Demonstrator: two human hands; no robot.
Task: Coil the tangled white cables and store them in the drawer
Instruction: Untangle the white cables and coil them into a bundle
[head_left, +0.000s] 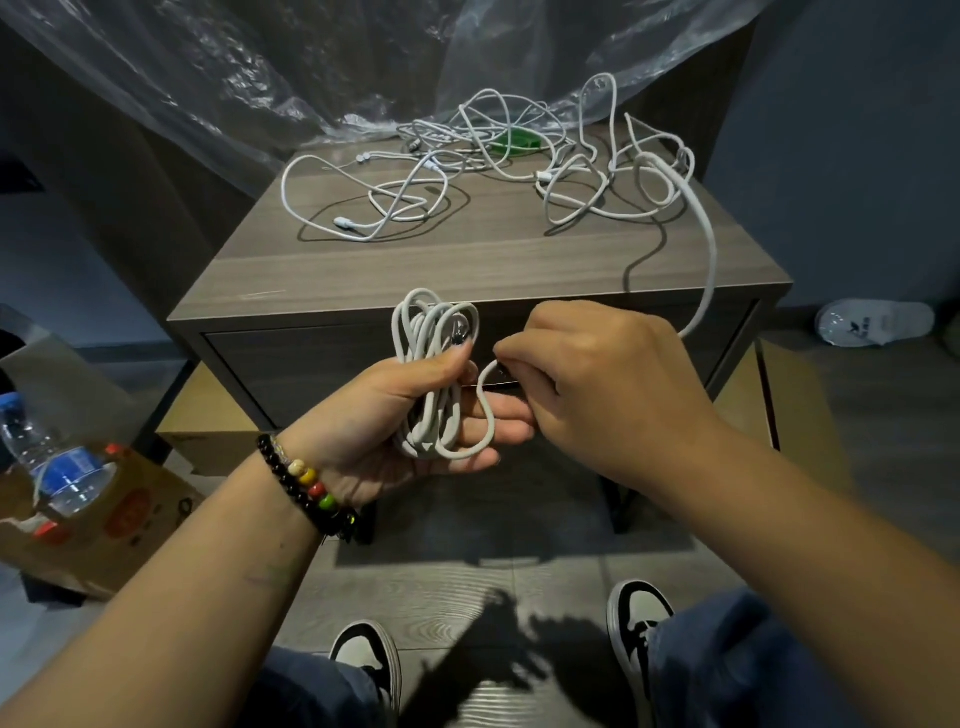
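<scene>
A: What sits far left?

B: A water bottle (49, 457) standing in a brown paper bag (104, 525) on the floor, beside the table (467, 270).

A: And the left hand?

B: The left hand (410, 431), with a beaded bracelet (306, 486) on its wrist, is palm up in front of the table. Its thumb is curled over a coiled white cable (434, 374), clamping the bundle against the palm. The loops stick up above the thumb and hang below it across the fingers.

A: The right hand?

B: The right hand (597, 384) is just beside it, knuckles up, fingers curled and pinching the free run of the same cable. From there the cable climbs up to the right rear of the table top.

A: Where are the other cables?

B: The tangled white cables (467, 171) lie spread across the back half of the table top, one loose loop at the left, a thicker knot at the right. Something green (514, 143) lies under them near the back edge.

A: The drawer?

B: The drawer (322, 364) is in the table's front, closed, right behind both hands.

A: Anything further right?

B: A white slipper (872, 322) on the floor.
</scene>
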